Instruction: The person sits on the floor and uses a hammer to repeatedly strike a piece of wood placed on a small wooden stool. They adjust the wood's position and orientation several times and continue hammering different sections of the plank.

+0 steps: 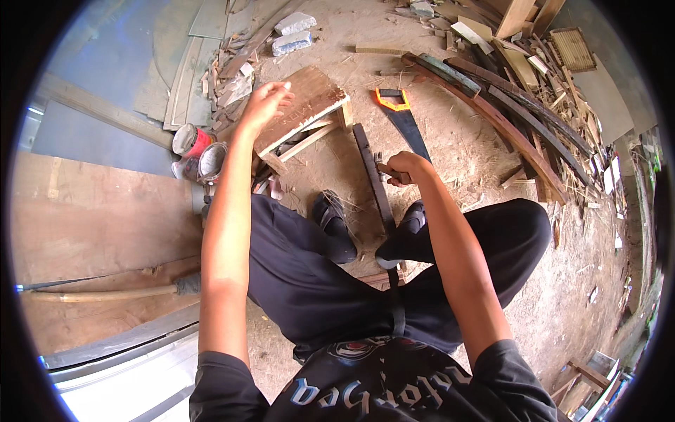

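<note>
My left hand [267, 105] is raised over a low wooden bench [302, 98], its fingers loosely spread and nothing seen in them. My right hand [408, 169] is closed round what looks like a claw hammer [382, 167], gripped close to its head; the rest of the tool is hidden by the hand. Just left of it, a long dark strip of wood [373, 172] runs between my feet. Beyond my right hand a handsaw [406, 125] with an orange and black handle lies on the ground.
Long timber beams [492, 119] and scrap wood are heaped at the right. Two paint-stained cans [191, 141] stand left of the bench. Broken concrete blocks [292, 42] lie at the far side. Large plywood sheets [105, 218] fill the left.
</note>
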A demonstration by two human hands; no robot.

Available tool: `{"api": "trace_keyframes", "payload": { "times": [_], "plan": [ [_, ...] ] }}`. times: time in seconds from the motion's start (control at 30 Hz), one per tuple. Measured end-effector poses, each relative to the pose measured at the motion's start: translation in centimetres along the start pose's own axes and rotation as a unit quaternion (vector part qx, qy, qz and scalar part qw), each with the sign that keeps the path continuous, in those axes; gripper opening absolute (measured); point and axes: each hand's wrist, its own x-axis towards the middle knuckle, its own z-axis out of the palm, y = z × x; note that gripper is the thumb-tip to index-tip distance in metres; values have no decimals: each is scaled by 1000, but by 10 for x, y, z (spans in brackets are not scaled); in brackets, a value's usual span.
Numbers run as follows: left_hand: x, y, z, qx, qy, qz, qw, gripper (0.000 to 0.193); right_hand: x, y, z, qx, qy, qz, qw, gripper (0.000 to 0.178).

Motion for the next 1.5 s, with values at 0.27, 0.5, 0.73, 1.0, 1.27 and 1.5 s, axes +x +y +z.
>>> {"api": "trace_keyframes", "payload": {
  "times": [0.27, 0.5, 0.73, 1.0, 1.27, 1.5],
  "plan": [
    [-8, 45, 23, 295, -304, -62, 904, 55, 2, -5, -13, 153, -77, 86, 981, 9],
    [-49, 150, 20, 309, -151, 264, 901, 45, 72, -39, -24, 60, -145, 192, 969, 33],
    [-32, 94, 45, 298, -232, 177, 909, 43, 89, -89, 2, -93, -119, 253, 955, 37],
    [-23, 86, 49, 261, -255, 131, 922, 48, 126, -138, -14, -127, -245, 327, 904, 63],
    [34, 14, 97, 496, -339, 38, 798, 42, 113, -131, -36, -174, -247, 256, 918, 61],
    [12, -142, 204, 59, -209, -378, 900, 96, 62, -50, -96, -33, -153, 71, 985, 29]
  ]
}}
